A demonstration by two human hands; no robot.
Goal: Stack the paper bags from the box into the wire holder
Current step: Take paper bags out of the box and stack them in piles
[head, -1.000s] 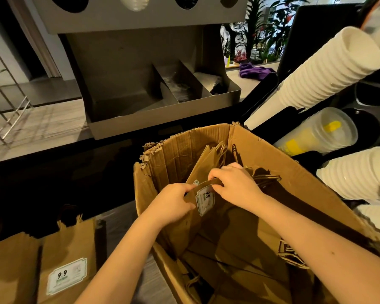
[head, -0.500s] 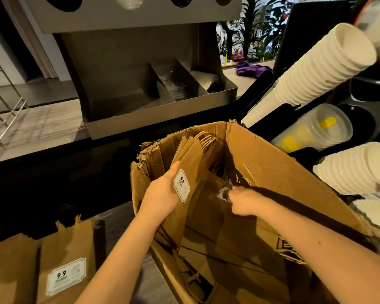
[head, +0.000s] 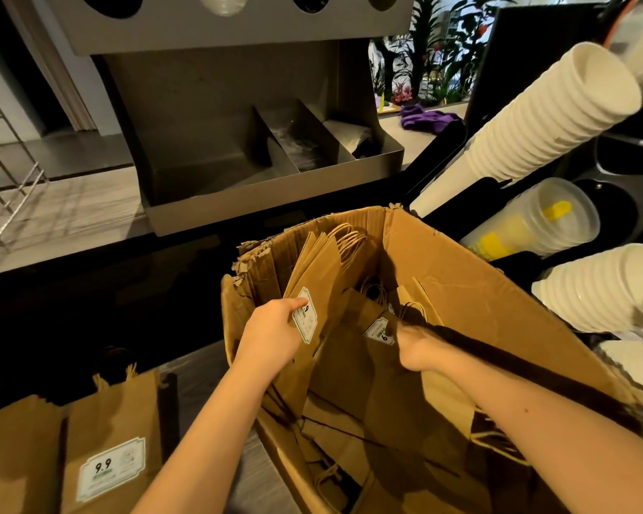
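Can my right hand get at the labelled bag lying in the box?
Probably yes: the right hand is inside the open box, right by the label on that bag, and the left hand holds the upright bags clear of it.

Hands have split apart. Left hand [head: 271,335] has swung the bundle of paper bags [head: 318,276] up against the box [head: 479,291] left wall, thumb on its label. Right hand [head: 418,348] has let go and dropped deeper, to a lower labelled bag [head: 357,361]; grip unclear.
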